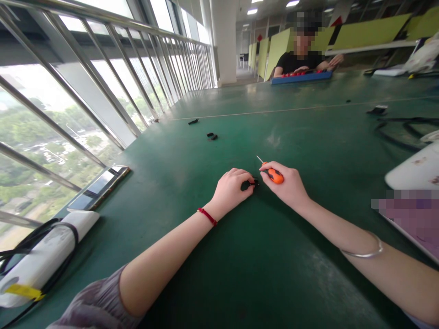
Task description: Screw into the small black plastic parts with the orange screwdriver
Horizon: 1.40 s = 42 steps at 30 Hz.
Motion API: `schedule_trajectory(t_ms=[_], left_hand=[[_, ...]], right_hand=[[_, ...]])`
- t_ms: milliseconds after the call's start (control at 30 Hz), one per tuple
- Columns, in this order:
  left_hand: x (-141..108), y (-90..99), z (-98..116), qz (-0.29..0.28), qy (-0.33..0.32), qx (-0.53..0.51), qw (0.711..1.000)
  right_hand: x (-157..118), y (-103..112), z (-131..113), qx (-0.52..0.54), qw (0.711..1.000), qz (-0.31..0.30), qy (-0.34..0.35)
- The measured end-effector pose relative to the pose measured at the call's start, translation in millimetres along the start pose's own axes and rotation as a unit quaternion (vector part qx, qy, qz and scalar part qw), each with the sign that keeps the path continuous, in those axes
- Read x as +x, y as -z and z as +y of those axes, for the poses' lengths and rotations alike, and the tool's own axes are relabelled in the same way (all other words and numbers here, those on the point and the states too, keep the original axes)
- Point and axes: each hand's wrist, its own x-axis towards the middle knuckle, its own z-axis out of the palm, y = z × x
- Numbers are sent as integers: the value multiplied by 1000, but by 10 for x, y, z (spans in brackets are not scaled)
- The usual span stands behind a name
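Observation:
My left hand [233, 186] rests on the green table with thumb and fingers closed around a small black part [254, 183], most of it hidden by the fingers. Just to its right, my right hand [288, 183] grips a screwdriver [275, 176] by its orange and black handle. The screwdriver's thin metal shaft points up and left, away from me, and its tip is apart from the black part. Farther off on the table lie small black pieces [212, 136] and another black piece [193, 121].
A phone [99, 187] and a white power strip [44, 256] with black cable lie at the left edge by the metal railing [113, 41]. White items and black cables [401, 132] are at right. Across the table [171, 283], a person sits behind a blue tray [302, 78] holding red things.

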Motion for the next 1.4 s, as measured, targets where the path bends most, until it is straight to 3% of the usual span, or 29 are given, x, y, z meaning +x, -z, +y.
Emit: schedule_trajectory(t_ms=[200, 300, 433, 533, 600, 700, 767, 833, 967, 1167, 1400], left_hand=[[-9, 13, 16, 19, 15, 18, 1000], [7, 113, -16, 54, 49, 22, 997], [-65, 433, -238, 101, 112, 41, 988], [-305, 783, -546, 131, 176, 77, 973], [-546, 1039, -767, 148, 241, 143, 948], [-934, 1393, -1046, 147, 329, 307, 881], [-1141, 1564, -1169, 139, 410, 351, 830], [-1270, 1663, -1238, 123, 456, 353, 808], [-1312, 1681, -1270, 112, 505, 297, 803], [-1265, 1569, -1334, 79, 518, 292, 800], [-1314, 1589, -1455, 191, 484, 280, 807]], right_hand=[[40, 17, 65, 20, 1000, 15, -12], [45, 29, 78, 22, 999, 25, -18], [41, 30, 78, 29, 999, 24, -17], [35, 20, 66, 37, 999, 14, -15], [30, 9, 57, 41, 999, 6, -12], [20, -6, 50, 41, 999, -5, -7], [13, -10, 47, 38, 999, -11, -4], [7, -7, 41, 35, 999, -17, -2], [3, 14, 23, 29, 999, -35, 6], [12, 38, 20, 5, 998, -59, 33], [-2, 36, 6, -10, 994, -94, 48]])
